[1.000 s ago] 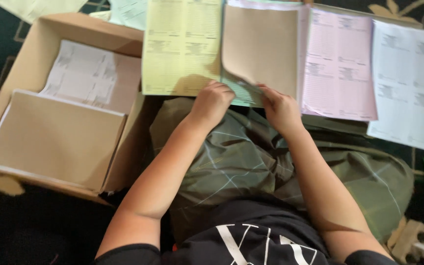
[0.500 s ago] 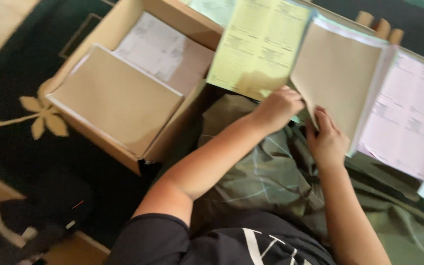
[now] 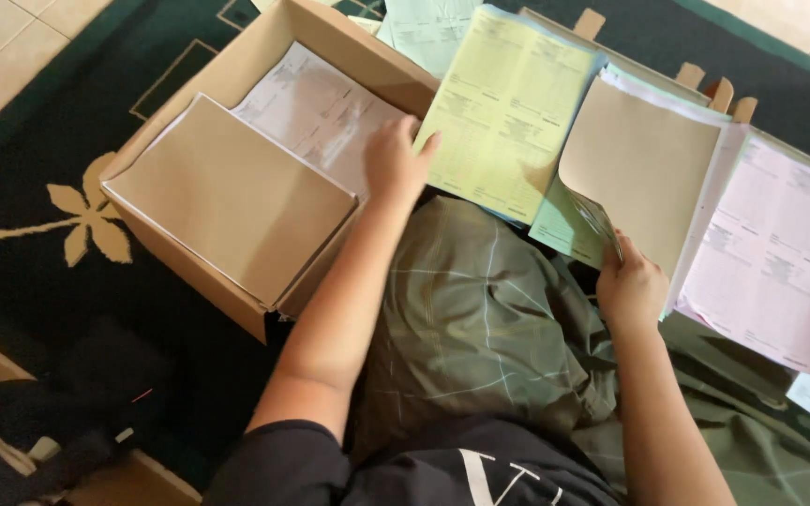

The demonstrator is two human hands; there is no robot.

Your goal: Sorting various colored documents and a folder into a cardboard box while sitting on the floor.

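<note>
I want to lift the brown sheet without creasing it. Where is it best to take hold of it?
Probably at its near lower corner, coming from the person's side: there the brown sheet already curls up off the pile, where the right hand has its grip. Its other edges lie flat among neighbouring papers.

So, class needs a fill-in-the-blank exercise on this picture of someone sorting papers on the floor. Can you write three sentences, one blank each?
1. The left hand rests at the edge of the cardboard ____.
2. The right hand grips the lower corner of a stack topped by a ____ sheet.
3. Between the box and the brown stack lies a ____ sheet, with a pink sheet on the far side.

Missing words: box; brown; yellow
</note>
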